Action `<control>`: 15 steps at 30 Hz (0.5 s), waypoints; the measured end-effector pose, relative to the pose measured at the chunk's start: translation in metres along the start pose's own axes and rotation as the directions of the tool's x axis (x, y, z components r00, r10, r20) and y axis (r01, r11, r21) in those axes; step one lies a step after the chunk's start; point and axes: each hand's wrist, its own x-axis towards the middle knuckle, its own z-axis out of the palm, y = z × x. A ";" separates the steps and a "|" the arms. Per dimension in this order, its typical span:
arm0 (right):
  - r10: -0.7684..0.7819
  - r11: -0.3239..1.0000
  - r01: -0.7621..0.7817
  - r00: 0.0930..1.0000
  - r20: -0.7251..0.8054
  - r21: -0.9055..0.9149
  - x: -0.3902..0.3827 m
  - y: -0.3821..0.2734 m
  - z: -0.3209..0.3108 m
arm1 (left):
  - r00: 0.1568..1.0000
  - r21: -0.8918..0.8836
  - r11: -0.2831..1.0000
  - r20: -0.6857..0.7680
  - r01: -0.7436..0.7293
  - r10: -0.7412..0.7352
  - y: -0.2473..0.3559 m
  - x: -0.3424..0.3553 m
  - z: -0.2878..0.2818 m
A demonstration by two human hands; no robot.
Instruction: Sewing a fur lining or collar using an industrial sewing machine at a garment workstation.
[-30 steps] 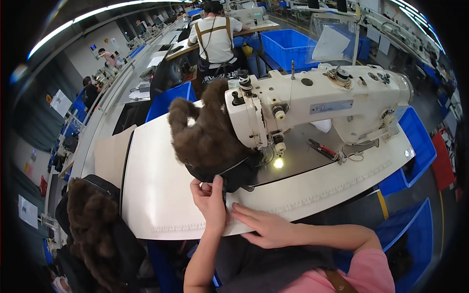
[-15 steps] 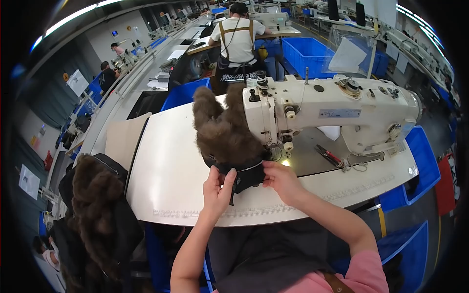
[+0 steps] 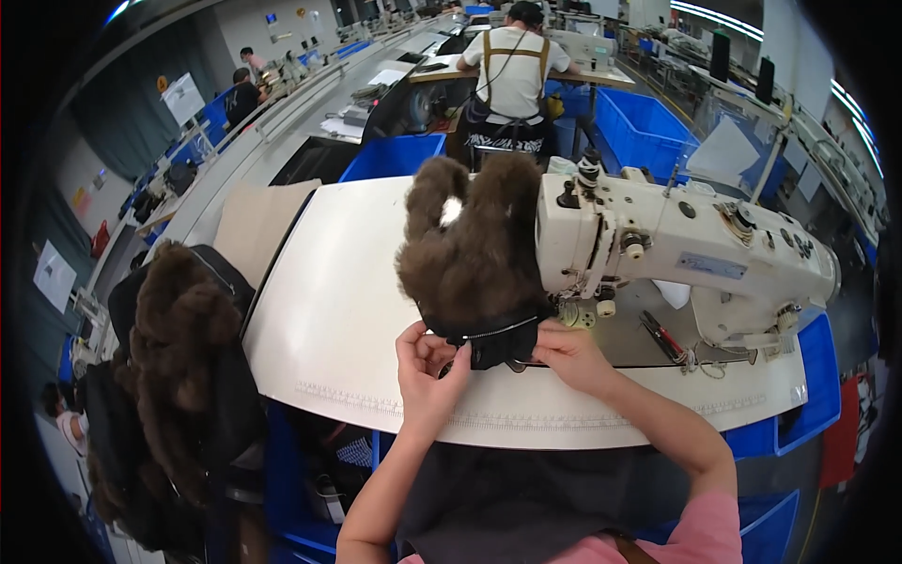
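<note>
A piece of brown fur (image 3: 479,244) with a black fabric edge and silvery zipper (image 3: 503,329) lies on the white table (image 3: 310,282), just left of the sewing machine's needle head (image 3: 573,235). My left hand (image 3: 432,371) pinches the lower left of the black fabric, fingers curled. My right hand (image 3: 568,352) grips that fabric's right end beside the presser foot, fingertips partly hidden. Red-handled snips (image 3: 667,343) lie on the machine bed to the right.
More fur-trimmed black garments (image 3: 188,348) are heaped at the left beside a beige board (image 3: 258,221). Blue bins (image 3: 817,376) stand around the table. A co-worker (image 3: 507,85) in a white top sits ahead; others work at the far left.
My right hand has risen from the table's front edge to grip the black fabric's right end. My left hand stayed on the fabric. The view has shifted, moving the scene's middle rightward.
</note>
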 end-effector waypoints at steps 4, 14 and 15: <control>-0.531 0.676 0.443 0.847 0.029 -0.589 0.009 -0.004 0.003 | 0.979 0.203 0.970 -0.123 -0.135 0.162 -0.013 -0.007 0.007; -0.144 0.918 0.118 0.989 -0.041 -0.380 0.001 -0.003 0.011 | 0.987 0.118 0.985 0.090 0.126 -0.136 -0.012 0.022 0.001; -0.142 0.916 0.118 0.989 -0.035 -0.384 0.001 -0.004 0.011 | 0.987 0.111 0.986 0.086 0.126 -0.136 -0.009 0.026 -0.004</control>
